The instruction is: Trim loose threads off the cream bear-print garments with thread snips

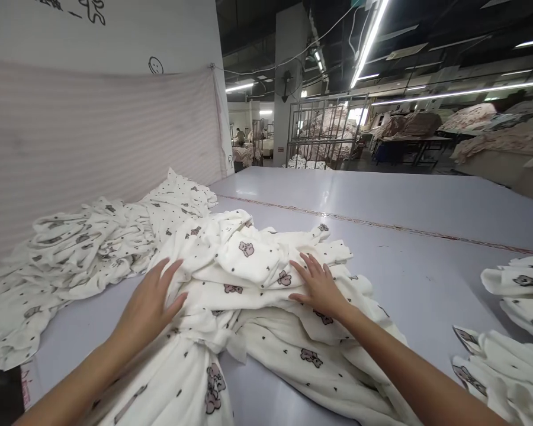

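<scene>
– Workroom, strip-lit; one broad table, pale, shiny-topped. Entry for the hands?

– Left hand and right hand: well apart, fingers spread, clamped on nothing. Both lie against the cloth, white, bear-printed, heaped in loose folds on the near part of the table.

– Faults likely there?

– Bunching, probably: flat fingers may push the top layer while lower folds stay put. Creases could then be trapped underneath.

– Next outward, left side?

– One second heap, same print, meeting the first. Where one ends cannot be told. Risk: a pull on one may drag the other, if they are joined or tangled.

– Right side?

– White pieces, same kind of print, apart from the heap. A wide sweep might mix them in.

– Farther off?

– Cord, reddish, running across the table; cloth shoved that far could snag. Beyond: one metal cage, loaded.
</scene>
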Action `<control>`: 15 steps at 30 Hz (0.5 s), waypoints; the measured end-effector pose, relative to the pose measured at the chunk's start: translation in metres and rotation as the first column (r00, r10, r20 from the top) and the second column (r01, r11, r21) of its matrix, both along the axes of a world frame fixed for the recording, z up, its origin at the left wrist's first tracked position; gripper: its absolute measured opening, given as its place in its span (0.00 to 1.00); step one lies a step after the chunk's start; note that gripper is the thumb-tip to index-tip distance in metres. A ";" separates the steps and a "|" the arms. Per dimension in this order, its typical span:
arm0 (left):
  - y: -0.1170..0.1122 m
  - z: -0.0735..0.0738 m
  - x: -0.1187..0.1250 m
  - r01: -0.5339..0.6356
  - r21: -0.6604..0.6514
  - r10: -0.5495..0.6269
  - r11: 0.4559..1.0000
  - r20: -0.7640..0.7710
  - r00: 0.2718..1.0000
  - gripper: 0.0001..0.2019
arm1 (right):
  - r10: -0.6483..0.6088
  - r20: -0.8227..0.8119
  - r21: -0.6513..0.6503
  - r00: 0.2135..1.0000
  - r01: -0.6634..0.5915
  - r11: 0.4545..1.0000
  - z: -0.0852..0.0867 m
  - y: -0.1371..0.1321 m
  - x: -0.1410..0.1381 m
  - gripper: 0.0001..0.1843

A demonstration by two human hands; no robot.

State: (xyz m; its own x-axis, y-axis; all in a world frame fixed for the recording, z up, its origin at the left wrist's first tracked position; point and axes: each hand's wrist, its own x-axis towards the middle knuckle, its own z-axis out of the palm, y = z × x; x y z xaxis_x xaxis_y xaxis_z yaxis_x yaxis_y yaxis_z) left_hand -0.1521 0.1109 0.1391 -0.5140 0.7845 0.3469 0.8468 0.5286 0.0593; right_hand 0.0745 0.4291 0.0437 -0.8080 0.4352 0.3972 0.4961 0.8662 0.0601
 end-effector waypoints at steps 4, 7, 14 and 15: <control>0.120 0.012 -0.022 0.163 -0.169 -0.168 0.972 -0.014 0.986 0.43 | -0.165 -0.050 -0.018 0.985 0.165 0.986 -0.033 0.017 0.008 0.28; 0.180 0.004 -0.039 0.262 -0.276 -0.230 0.925 0.143 0.963 0.49 | -0.275 -0.068 -0.047 0.959 0.272 0.961 -0.049 0.038 0.017 0.28; 0.241 0.021 -0.098 -0.020 -0.237 0.098 0.971 0.322 0.942 0.18 | -0.274 -0.074 -0.109 0.959 0.265 0.958 -0.082 0.051 0.021 0.27; 0.245 0.025 -0.108 -0.133 -0.213 0.197 0.968 0.318 0.927 0.18 | -0.261 -0.081 -0.117 0.962 0.251 0.961 -0.084 0.053 0.020 0.27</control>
State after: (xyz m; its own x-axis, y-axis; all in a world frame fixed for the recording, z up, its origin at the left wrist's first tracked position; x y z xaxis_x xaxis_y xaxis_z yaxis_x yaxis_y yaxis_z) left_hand -0.2601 0.3563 0.1639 -0.7022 0.7119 -0.0100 0.6944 0.6879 0.2112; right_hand 0.0948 0.4820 -0.0403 -0.6246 0.6659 0.4080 0.7013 0.7081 -0.0822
